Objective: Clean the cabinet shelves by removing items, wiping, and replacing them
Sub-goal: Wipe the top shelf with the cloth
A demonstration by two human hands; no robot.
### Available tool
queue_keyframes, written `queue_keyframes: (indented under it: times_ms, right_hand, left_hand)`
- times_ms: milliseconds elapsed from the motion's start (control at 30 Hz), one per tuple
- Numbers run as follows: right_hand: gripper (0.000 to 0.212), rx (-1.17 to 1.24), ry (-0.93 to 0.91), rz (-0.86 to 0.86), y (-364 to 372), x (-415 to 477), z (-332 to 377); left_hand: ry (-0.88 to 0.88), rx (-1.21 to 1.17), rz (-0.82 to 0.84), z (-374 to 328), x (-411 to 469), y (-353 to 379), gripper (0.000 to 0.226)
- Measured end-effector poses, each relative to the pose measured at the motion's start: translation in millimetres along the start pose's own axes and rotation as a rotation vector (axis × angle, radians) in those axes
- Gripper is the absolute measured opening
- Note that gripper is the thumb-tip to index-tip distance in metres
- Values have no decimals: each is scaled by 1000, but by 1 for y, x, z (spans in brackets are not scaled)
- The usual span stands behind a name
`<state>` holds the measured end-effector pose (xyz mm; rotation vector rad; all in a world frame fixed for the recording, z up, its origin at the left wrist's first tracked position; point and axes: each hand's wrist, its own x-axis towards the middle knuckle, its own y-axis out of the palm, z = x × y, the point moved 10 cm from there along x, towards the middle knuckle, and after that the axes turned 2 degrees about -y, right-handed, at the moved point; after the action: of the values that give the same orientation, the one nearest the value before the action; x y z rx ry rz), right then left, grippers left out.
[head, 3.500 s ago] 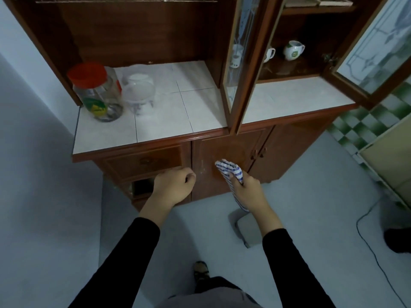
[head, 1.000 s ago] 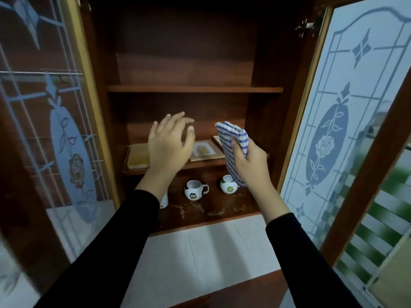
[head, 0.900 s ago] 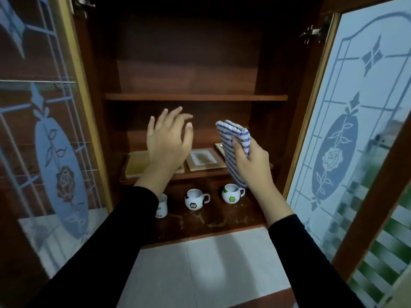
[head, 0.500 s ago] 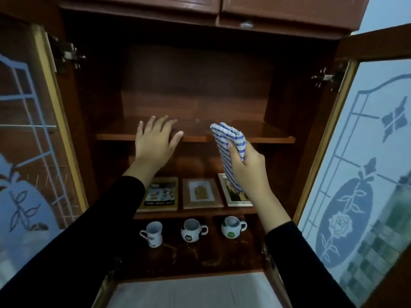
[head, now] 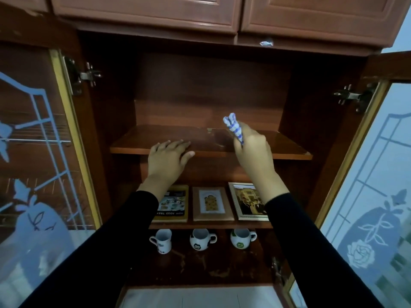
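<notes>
Cloth (head: 233, 126), striped blue and white and bunched up, sticks out of the right hand (head: 253, 152), whose fingers curl tightly around it just above the top shelf (head: 289, 145). The left hand (head: 168, 158) lies flat on that shelf's front edge, fingers straight. Below, a book (head: 172, 204) and two picture frames (head: 212, 204) lie on the middle shelf (head: 211, 224). Three mugs (head: 201, 238) stand on the bottom shelf (head: 200, 263).

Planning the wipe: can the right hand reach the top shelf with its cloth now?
Probably yes: the right hand holds the cloth just above the top shelf, with nothing between them.
</notes>
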<state>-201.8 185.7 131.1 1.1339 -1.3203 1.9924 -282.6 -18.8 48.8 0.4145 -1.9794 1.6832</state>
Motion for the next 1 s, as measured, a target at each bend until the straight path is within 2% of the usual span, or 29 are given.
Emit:
queue_keyframes:
  times_ms: [100,233,300,400,500,600,667,833,1000]
  right_hand:
    - [23,-74,156,247,53,5,-12]
    - [34,-78,210,438,87,4,-10]
    - [42,12,283,597,91,1,-14]
    - [39,280,489,822,89,-13,-22]
    - [56,270,547,981,93,-22,-35]
    - [54,-157,370,934,90,-8,-63]
    - [56,-323,326,894,90,-1,-76]
    - [55,-364,424,815,117,18,-81]
    - [45,-203,292,780,142,30,-51]
  left_hand:
    - [37,73,31,1,6,-8,54]
    - [92,88,89,4,18,-13,55]
    - [119,72,125,3,21,-10,55]
    - [162,69,173,0,24,-5,57]
    - [176,58,260,-1,30,-1,66]
    - [157,20,364,-4,33,10,75]
    - [126,-6,388,-4,34,17,76]
    - [93,-3,379,0,35,21,76]
    - [54,3,406,2,36,23,76]
